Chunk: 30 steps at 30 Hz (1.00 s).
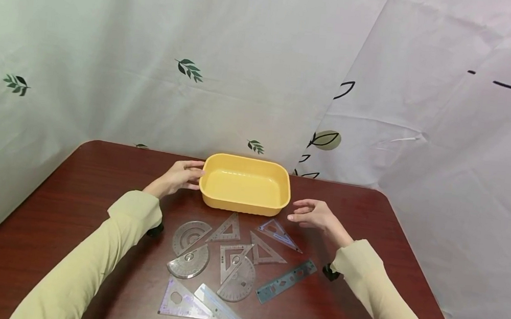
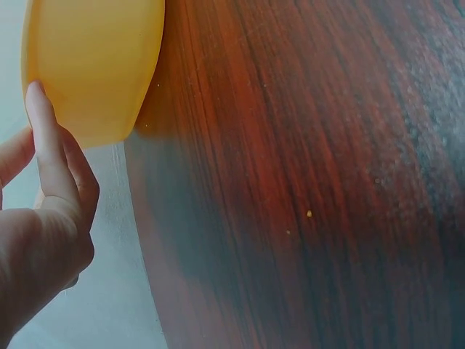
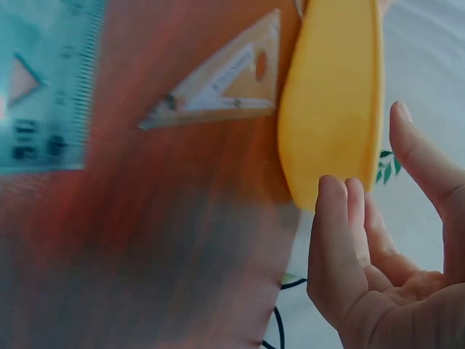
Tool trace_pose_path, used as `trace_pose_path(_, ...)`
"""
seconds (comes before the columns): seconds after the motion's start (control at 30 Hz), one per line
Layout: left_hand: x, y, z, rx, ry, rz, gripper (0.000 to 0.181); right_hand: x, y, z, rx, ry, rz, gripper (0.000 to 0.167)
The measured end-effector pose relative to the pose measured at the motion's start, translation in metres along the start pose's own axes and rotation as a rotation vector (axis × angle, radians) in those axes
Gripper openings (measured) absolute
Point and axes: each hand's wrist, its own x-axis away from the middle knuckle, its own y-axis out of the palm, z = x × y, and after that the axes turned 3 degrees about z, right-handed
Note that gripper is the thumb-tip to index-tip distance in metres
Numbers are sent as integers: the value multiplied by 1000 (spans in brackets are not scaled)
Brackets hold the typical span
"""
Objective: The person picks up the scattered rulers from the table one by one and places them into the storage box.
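Yellow tub point(image 1: 243, 207): one, oblong, rounded corners; upright on the far part of the worktop point(image 1: 70, 213); positioned between the two hands.
Left hand point(image 1: 180, 177): fingers mostly extended, fingertips touching the tub's left end at rim and outer wall; tub immediately to its right.
Right hand point(image 1: 317, 216): wide, thumb parted from the fingers, grasp vacant; tub immediately to its left, fingertips just beside the right end.
Protractors, clear: first protractor point(image 1: 178, 242) and second protractor point(image 1: 190, 266), together, near the left sleeve point(image 1: 84, 261); third protractor point(image 1: 241, 284), overlapping a framed set square point(image 1: 224, 264).
Set squares, smaller: left set square point(image 1: 225, 238), just in front of the tub; blue-labelled set square point(image 1: 281, 237), near the tub's right front corner; plain set square point(image 1: 271, 259), between the blue-labelled one and the teal ruler point(image 1: 291, 277).
Nearest the viewer: purple-tinted set square point(image 1: 185, 308); long clear ruler point(image 1: 231, 317), overlapping it.
Backdrop point(image 1: 266, 42): pale cloth, leaf print; behind the worktop.
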Motion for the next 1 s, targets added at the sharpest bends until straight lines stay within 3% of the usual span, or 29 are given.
trace_pose_path(0.27, 1, 0, -2, 4, 0, -3, 57, 3, 17, 10, 63, 21, 19, 53)
trace_pose_path(0.67, 1, -1, -2, 33, 13, -21, 59, 14, 38, 17, 157, 34, 151, 42)
trace_pose_path(1.0, -1, -1, -1, 23, -4, -5, 57, 14, 48, 20, 343, -73, 206, 40)
